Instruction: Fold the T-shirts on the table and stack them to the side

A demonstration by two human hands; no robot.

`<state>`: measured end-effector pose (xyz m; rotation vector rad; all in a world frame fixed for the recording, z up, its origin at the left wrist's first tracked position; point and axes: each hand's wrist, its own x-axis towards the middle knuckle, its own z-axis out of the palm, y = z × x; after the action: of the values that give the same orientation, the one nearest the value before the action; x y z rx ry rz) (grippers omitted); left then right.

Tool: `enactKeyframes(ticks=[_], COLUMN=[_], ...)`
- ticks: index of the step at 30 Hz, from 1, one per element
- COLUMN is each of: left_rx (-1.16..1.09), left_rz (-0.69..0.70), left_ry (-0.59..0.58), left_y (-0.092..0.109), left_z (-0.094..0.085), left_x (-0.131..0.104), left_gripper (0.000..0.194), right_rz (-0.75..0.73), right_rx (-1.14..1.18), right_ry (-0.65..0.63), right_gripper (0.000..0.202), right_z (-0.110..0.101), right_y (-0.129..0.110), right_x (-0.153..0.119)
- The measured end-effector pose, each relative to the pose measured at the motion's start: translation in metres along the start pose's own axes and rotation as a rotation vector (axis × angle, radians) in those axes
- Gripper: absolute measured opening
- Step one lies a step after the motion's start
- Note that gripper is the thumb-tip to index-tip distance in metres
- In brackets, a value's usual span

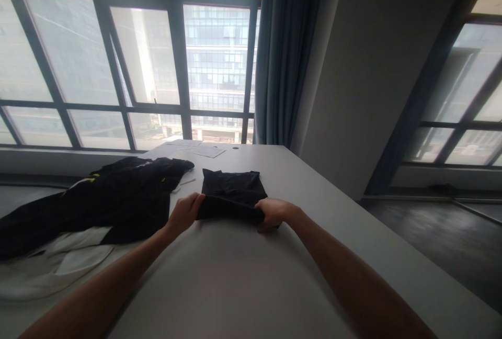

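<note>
A black folded garment (233, 186) lies in front of me, its near edge lifted a little off the white table (235, 281). My left hand (187, 211) pinches the near left corner, thumb on top. At the near right corner, my right hand (273, 212) is closed on the same cloth, with its fingers curled underneath. The far part of the garment rests flat on the table. Which kind of garment it is, I cannot tell from the folded shape.
Black clothing with yellow marks (141, 192) lies heaped on the left, over a white cloth (74, 255). Paper sheets (204, 149) lie at the table's far end. Beyond stand windows, a blue-grey curtain (284, 56) and a pillar (353, 77). The table's right edge drops to a grey floor.
</note>
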<state>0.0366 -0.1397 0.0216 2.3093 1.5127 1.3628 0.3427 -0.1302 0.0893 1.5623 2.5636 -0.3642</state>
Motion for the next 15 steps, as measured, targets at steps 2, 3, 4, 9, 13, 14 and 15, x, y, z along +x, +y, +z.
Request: enactKeyframes(ticks=[2, 3, 4, 9, 13, 14, 15], left_rx=[-0.096, -0.136, -0.167, -0.209, -0.291, -0.343, -0.410], left_rz=[-0.014, 0.001, 0.029, 0.093, -0.117, -0.156, -0.192], left_ry=[-0.059, -0.146, -0.251, -0.484, -0.297, -0.285, -0.287], left_y=[-0.002, -0.003, -0.003, -0.007, -0.012, -0.012, -0.010], left_z=[-0.005, -0.007, -0.008, -0.003, 0.001, -0.001, -0.004], left_x=[0.000, -0.001, -0.002, -0.003, 0.001, 0.002, 0.004], left_gripper=[0.037, 0.034, 0.037, 0.024, 0.034, 0.038, 0.042], right_rz=[0.033, 0.028, 0.013, -0.068, -0.058, -0.077, -0.116], right_rx=[-0.012, 0.021, 0.075, 0.308, 0.433, 0.501, 0.589], right_ry=[0.093, 0.148, 0.196, 0.317, 0.247, 0.217, 0.200], right_gripper=[0.031, 0.023, 0.020, 0.013, 0.016, 0.020, 0.025], right_z=[-0.004, -0.006, -0.009, -0.018, -0.019, -0.019, -0.020], right_y=[0.005, 0.009, 0.015, 0.042, 0.066, 0.071, 0.074], right_x=[0.001, 0.002, 0.002, 0.001, -0.003, -0.004, -0.005])
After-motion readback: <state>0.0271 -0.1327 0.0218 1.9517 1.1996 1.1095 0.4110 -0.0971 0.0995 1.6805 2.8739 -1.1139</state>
